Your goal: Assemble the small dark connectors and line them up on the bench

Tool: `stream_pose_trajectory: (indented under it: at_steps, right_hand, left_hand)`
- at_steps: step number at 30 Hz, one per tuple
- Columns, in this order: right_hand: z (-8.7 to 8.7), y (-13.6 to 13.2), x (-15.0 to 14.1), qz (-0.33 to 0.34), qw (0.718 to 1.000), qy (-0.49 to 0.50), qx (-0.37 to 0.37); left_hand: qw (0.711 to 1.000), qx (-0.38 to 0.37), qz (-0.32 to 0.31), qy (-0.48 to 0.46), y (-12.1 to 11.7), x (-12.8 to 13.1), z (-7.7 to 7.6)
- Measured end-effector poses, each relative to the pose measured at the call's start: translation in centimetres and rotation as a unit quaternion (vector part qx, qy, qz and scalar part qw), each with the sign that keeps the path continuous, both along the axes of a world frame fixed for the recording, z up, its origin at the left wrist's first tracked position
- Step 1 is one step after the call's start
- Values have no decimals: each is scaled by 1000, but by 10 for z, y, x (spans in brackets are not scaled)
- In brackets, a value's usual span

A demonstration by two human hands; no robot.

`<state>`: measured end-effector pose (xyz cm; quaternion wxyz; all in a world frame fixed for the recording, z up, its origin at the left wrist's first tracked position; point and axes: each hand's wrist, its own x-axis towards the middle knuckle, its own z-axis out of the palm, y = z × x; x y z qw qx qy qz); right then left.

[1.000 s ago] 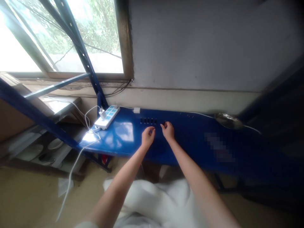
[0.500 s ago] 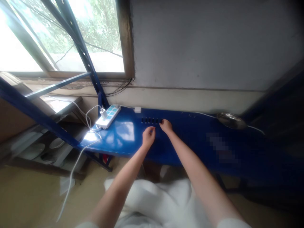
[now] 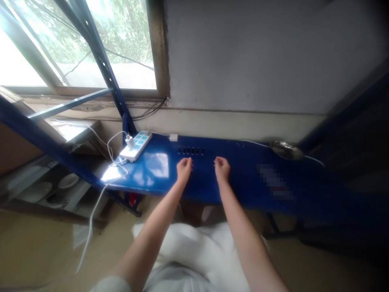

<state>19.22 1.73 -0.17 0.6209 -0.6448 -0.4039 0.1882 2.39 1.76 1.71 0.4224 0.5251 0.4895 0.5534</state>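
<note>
In the head view, the left hand [image 3: 184, 169] and the right hand [image 3: 221, 168] lie over the blue table [image 3: 246, 182], well apart, with a gap of bare blue between them. Both show loosely bunched fingers and nothing visible in either grip, though whether the fingertips touch the surface is hard to tell. The nearest things are a short row of small black pieces [image 3: 190, 151], set in or on the table at about 12 o'clock from the left hand and 11 o'clock from the right. They are too small to tell whether they are slots or clips, and neither hand touches them. The left hand is the nearer of the two.

At 10 o'clock from the hands, a white power strip [image 3: 135, 146] lies on the table with a white charger [image 3: 130, 142] plugged in, and a white cable [image 3: 94, 217] drops toward the floor. At 2 o'clock, a steel dish [image 3: 286, 150] sits at the table's far edge. A blurred patch [image 3: 275, 182] covers part of the table at 3 o'clock. A window [image 3: 91, 44] and a blue rack post [image 3: 103, 71] stand at 11 o'clock, and plates [image 3: 35, 192] sit on a low shelf at 8 o'clock.
</note>
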Motion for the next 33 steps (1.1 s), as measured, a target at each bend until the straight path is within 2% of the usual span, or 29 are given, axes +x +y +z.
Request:
stream_pose_trajectory:
  at_steps: [3, 7, 18, 33]
  right_hand:
    - [3, -14, -1, 7, 998, 53, 15]
    - [4, -19, -1, 6, 996, 92, 14]
    - [-3, -17, -1, 37, 999, 36, -7]
    - [-3, -18, -1, 49, 999, -3, -23]
  left_hand:
    - [1000, -6, 4, -20, 2, -2, -2]
    - [1000, -15, 4, -18, 4, -2, -4]
    - [1000, -8, 3, -3, 5, -2, -6]
    - [999, -12, -4, 44, -5, -2, 8]
